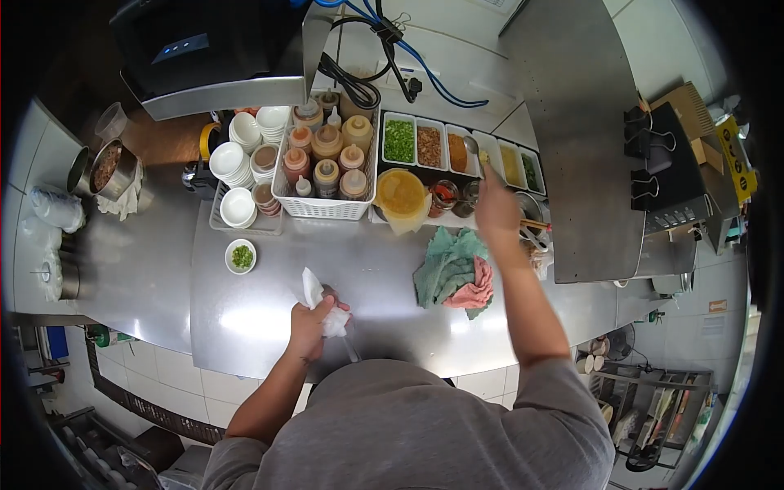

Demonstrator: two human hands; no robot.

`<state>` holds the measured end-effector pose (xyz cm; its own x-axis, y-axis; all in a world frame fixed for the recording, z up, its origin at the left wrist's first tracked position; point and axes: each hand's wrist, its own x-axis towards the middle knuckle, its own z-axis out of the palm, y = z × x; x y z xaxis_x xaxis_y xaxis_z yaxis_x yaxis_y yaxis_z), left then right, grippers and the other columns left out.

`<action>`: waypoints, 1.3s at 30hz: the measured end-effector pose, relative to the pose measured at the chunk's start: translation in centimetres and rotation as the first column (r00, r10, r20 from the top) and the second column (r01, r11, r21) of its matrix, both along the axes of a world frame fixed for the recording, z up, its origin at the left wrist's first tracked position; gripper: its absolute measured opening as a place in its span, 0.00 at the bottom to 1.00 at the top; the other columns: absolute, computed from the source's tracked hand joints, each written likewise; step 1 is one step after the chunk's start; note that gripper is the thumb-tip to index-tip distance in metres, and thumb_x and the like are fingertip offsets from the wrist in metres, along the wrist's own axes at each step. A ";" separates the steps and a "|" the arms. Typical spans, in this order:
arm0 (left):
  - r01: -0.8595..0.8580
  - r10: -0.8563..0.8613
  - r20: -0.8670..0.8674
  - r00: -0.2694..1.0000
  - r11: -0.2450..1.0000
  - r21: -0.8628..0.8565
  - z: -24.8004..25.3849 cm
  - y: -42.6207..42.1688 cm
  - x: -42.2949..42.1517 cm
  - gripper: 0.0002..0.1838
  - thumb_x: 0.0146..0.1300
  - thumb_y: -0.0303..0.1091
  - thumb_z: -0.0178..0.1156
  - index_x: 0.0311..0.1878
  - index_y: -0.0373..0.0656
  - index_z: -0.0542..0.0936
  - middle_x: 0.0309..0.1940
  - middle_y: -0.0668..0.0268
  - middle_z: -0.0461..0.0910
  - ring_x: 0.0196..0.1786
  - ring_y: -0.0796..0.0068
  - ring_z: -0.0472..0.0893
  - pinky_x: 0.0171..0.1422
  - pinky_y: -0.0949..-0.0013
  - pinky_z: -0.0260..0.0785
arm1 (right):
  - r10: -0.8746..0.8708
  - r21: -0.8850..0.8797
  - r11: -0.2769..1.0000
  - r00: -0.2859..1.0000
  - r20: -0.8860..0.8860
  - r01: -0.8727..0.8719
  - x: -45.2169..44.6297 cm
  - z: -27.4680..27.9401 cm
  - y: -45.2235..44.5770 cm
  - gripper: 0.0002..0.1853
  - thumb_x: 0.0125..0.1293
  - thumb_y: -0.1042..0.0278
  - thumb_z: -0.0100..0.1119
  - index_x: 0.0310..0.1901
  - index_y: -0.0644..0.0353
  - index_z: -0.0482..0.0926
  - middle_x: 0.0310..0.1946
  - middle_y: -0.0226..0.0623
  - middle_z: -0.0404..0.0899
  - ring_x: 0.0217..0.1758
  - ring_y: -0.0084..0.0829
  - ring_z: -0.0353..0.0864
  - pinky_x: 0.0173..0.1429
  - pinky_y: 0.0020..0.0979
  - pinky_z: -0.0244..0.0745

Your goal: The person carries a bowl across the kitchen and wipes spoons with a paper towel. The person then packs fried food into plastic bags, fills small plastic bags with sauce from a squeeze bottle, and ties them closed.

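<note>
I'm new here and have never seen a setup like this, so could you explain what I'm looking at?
Happily. There's no machine here, just a person in a grey shirt using two bare hands. The single picture comes from a camera on their head, looking forward and down.

On the steel counter stand a white basket of squeeze bottles, stacked white bowls and a row of white topping tubs. Nearer are a small bowl of chopped greens and crumpled green and pink cloths.

The left hand grips a crumpled white wipe. The right hand reaches to the tubs, by a spoon; blur hides whether its fingers hold it.
</note>
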<state>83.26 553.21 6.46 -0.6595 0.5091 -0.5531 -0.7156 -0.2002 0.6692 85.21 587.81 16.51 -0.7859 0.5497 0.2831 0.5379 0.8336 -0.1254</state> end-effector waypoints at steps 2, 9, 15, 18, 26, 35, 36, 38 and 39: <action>-0.052 0.052 0.000 0.999 0.999 -0.012 -0.1 0.1 0.2 0.08 0.63 0.30 0.60 0.42 0.38 0.74 0.31 0.61 0.78 0.33 0.66 0.82 0.37 0.63 0.77 | 0.013 0.064 0.998 0.993 0.115 -0.020 -3.5 -1.8 4.9 0.19 0.63 0.72 0.47 0.55 0.63 0.73 0.32 0.49 0.82 0.36 0.46 0.82 0.39 0.44 0.76; -0.133 0.132 -0.062 0.989 0.991 -0.002 2.3 1.1 -0.7 0.09 0.61 0.28 0.61 0.42 0.38 0.74 0.31 0.63 0.78 0.34 0.67 0.82 0.35 0.65 0.77 | 0.004 0.105 0.993 0.881 0.474 -0.061 -7.9 -1.2 5.7 0.21 0.62 0.56 0.57 0.52 0.59 0.76 0.38 0.48 0.81 0.43 0.47 0.80 0.46 0.44 0.75; -0.320 0.323 -0.006 0.946 0.939 0.125 2.5 3.5 -2.2 0.12 0.64 0.31 0.60 0.46 0.36 0.73 0.40 0.53 0.80 0.40 0.63 0.82 0.41 0.63 0.77 | 0.521 -0.767 0.559 0.853 0.031 -0.313 1.4 -1.6 -13.3 0.22 0.65 0.51 0.56 0.52 0.59 0.74 0.31 0.45 0.80 0.36 0.42 0.81 0.41 0.37 0.74; -0.297 0.308 -0.018 0.951 0.931 0.214 3.2 5.2 -2.4 0.12 0.66 0.33 0.58 0.47 0.36 0.72 0.41 0.51 0.80 0.43 0.62 0.82 0.42 0.62 0.77 | 0.526 -0.853 0.419 0.849 -0.053 -0.312 3.6 -4.2 -15.9 0.16 0.65 0.56 0.55 0.45 0.62 0.74 0.34 0.55 0.78 0.38 0.52 0.79 0.42 0.44 0.72; -0.281 0.296 -0.172 0.939 0.953 0.111 3.5 1.8 -4.3 0.17 0.72 0.41 0.48 0.58 0.41 0.66 0.48 0.52 0.77 0.46 0.59 0.81 0.43 0.61 0.75 | 0.127 -0.201 0.970 0.990 -0.058 -0.136 -1.9 -2.8 -5.5 0.12 0.69 0.64 0.46 0.36 0.64 0.73 0.25 0.52 0.78 0.33 0.53 0.80 0.38 0.49 0.73; -0.218 0.232 -0.160 0.959 0.971 0.103 3.6 0.7 -3.2 0.16 0.70 0.38 0.51 0.55 0.39 0.67 0.44 0.51 0.79 0.40 0.58 0.82 0.38 0.61 0.77 | -0.063 0.010 0.998 0.971 0.231 0.063 -10.2 -5.3 1.7 0.11 0.60 0.71 0.47 0.41 0.66 0.76 0.32 0.51 0.82 0.38 0.48 0.83 0.42 0.45 0.77; -0.245 0.256 -0.182 0.950 0.966 0.076 3.4 0.3 -3.2 0.16 0.69 0.36 0.52 0.55 0.39 0.67 0.42 0.52 0.79 0.37 0.60 0.82 0.38 0.62 0.76 | -0.086 0.082 0.994 0.974 0.210 0.070 -10.5 -4.8 1.6 0.12 0.61 0.70 0.46 0.42 0.66 0.76 0.33 0.51 0.82 0.39 0.48 0.83 0.43 0.44 0.77; -0.272 0.275 -0.197 0.941 0.961 0.047 2.6 -0.5 -3.3 0.16 0.69 0.35 0.52 0.56 0.39 0.67 0.41 0.54 0.79 0.35 0.62 0.82 0.37 0.64 0.76 | -0.053 0.021 0.999 0.972 0.228 0.049 -11.2 -4.2 0.3 0.13 0.62 0.70 0.45 0.43 0.66 0.76 0.33 0.50 0.83 0.39 0.47 0.83 0.43 0.44 0.77; -0.230 0.215 -0.239 0.947 0.972 -0.037 2.0 -1.0 -3.5 0.17 0.68 0.34 0.53 0.57 0.39 0.66 0.38 0.56 0.79 0.33 0.65 0.80 0.37 0.67 0.75 | -0.024 -0.044 0.998 0.970 0.240 0.035 -11.6 -4.1 -0.6 0.13 0.62 0.70 0.44 0.43 0.66 0.76 0.33 0.50 0.83 0.39 0.47 0.83 0.43 0.45 0.77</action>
